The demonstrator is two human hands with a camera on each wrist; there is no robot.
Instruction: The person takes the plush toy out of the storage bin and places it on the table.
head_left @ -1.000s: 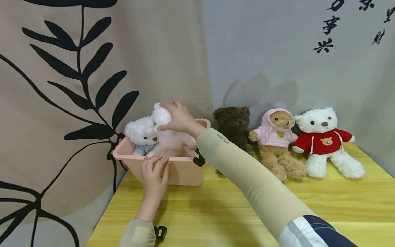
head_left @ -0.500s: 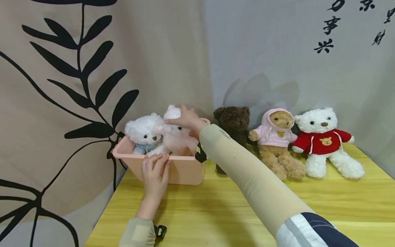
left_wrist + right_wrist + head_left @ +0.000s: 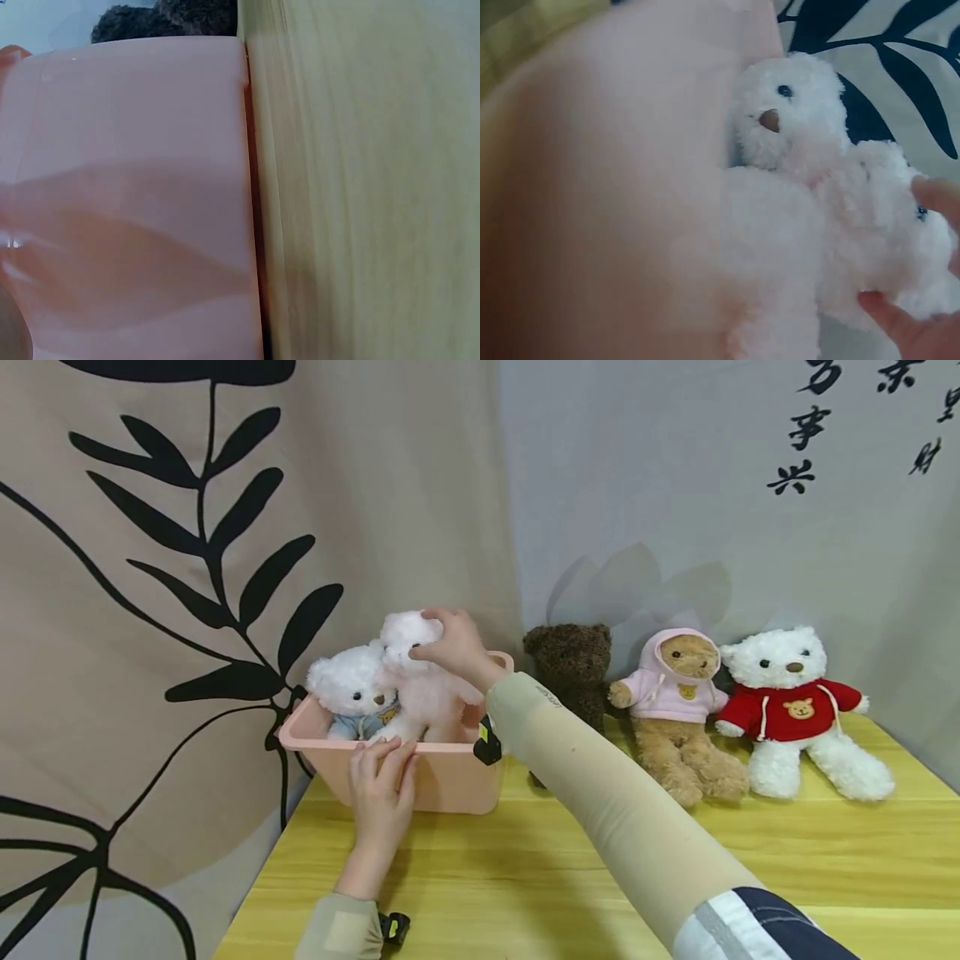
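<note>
With the white bear (image 3: 352, 689) already seated in the pink bin (image 3: 450, 777), the right hand (image 3: 453, 647) grips the pale pink bear (image 3: 423, 689) by its head as it stands in the bin just at the white bear's 3 o'clock, the left hand (image 3: 382, 785) lies with straight fingers on the near rim, and three bears (image 3: 675, 710) wait on the table (image 3: 750, 860) at the bin's 3 o'clock.

Right of the fingers, a row on the yellow wooden table (image 3: 825, 860): dark brown plush bear (image 3: 570, 668), tan bear in a pink hoodie (image 3: 678, 710), white bear in a red sweater (image 3: 791, 710). Behind them: beige curtain with black leaf print (image 3: 187, 552), grey wall (image 3: 675, 485).

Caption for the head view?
Right hand holds pink bear in bin; left hand rests on it.
</note>
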